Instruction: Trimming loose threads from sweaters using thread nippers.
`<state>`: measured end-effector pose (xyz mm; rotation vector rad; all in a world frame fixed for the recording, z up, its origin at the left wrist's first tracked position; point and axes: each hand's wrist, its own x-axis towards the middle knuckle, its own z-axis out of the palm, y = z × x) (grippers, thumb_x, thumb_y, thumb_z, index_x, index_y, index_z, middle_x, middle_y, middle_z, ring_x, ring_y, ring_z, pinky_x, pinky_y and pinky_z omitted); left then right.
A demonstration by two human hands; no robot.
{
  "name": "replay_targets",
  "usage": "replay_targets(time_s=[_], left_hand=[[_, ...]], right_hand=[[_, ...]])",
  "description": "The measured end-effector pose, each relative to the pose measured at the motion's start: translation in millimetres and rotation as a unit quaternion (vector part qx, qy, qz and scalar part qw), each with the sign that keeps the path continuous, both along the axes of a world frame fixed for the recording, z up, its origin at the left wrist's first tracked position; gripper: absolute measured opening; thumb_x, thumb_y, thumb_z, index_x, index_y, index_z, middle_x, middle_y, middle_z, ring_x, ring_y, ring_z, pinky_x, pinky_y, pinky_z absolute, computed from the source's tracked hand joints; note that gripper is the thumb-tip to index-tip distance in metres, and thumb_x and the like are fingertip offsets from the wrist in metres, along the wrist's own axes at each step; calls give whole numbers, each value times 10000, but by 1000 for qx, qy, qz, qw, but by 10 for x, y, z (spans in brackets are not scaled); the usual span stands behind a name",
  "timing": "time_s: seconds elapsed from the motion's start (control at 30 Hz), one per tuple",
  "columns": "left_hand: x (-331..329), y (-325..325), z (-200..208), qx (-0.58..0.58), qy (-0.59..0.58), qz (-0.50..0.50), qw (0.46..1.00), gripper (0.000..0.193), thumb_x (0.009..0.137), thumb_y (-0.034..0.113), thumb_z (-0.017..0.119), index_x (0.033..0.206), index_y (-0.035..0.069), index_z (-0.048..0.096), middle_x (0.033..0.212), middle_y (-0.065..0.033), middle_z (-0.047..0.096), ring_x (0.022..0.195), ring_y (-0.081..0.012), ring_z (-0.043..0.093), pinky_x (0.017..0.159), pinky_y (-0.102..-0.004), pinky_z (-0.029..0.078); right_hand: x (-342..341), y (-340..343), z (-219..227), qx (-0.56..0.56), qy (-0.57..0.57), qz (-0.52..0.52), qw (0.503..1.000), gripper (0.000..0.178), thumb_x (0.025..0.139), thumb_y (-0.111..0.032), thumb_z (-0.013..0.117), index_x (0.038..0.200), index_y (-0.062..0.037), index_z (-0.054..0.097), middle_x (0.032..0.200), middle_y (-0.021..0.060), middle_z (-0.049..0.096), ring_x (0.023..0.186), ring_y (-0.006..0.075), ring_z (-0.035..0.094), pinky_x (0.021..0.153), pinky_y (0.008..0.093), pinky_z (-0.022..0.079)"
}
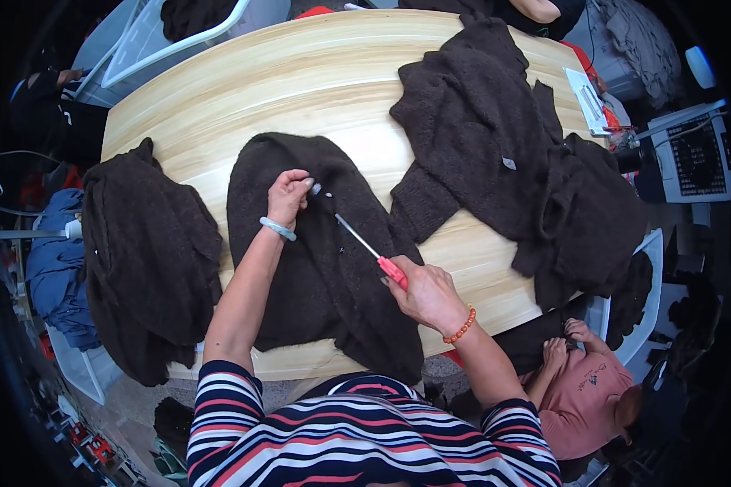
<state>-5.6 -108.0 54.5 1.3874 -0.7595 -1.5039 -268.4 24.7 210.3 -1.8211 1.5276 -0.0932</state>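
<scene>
In front of me a dark brown knitted garment (300, 260) lies spread on the wooden table (300, 73). Over its upper part, my left hand (289, 195) is closed in a pinch on a small whitish piece (315, 189). Another small pale bit (329, 195) lies on the knit just beside it. My right hand (432, 294) grips the red handle of a screwdriver-like tool (361, 239) with a long thin metal shaft. The shaft slants up and left across the garment, its tip a little below and right of my left fingers. The tip's shape is too small to tell.
A folded dark garment (150, 260) lies at the left. More dark knitwear (479, 122) is heaped at the right, with a small pale tag (508, 163). A clipboard (589, 104) sits at the right edge. A co-worker in pink (585, 398) handles dark cloth at lower right. White bins (179, 53) stand around.
</scene>
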Motion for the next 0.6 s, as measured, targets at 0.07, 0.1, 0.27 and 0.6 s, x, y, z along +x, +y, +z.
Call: replay_targets(time_s=[0.07, 0.1, 0.27, 0.6], left_hand=[[-98, 68, 59, 21, 13, 37, 999, 422, 882, 81, 676, 1255, 100, 479, 893, -9, 620, 709, -87, 599, 594, -245, 539], [-149, 129, 49, 29, 7, 25, 999, 505, 865, 98, 701, 1291, 95, 432, 926, -33, 621, 712, -116, 611, 602, -292, 568], [-436, 413, -43, 161, -86, -58, 982, 645, 814, 91, 739, 1348, 61, 378, 961, -100, 614, 695, -191, 630, 582, -356, 580], [-566, 691, -165, -218, -615, -255, 714, 551, 797, 245, 672, 1306, 79, 542, 1455, -123, 415, 1254, -313, 428, 985, -448, 377]], right_hand=[[-40, 20, -59, -14, -21, -18, 1000, 249, 886, -203, 612, 1098, -81, 568, 834, 205, 670, 802, 405, 652, 726, 500, 512], [-53, 29, -74, -14, -21, -17, 1000, 249, 886, -203, 612, 1098, -81, 568, 834, 205, 670, 802, 405, 652, 726, 500, 512], [-121, 112, -129, -42, -52, -41, 997, 278, 894, -208, 631, 1130, -76, 565, 830, 211, 665, 798, 411, 651, 730, 482, 515], [-151, 298, -108, 45, 89, 42, 994, 262, 893, -289, 615, 1081, -107, 604, 778, 214, 660, 782, 414, 647, 716, 506, 500]])
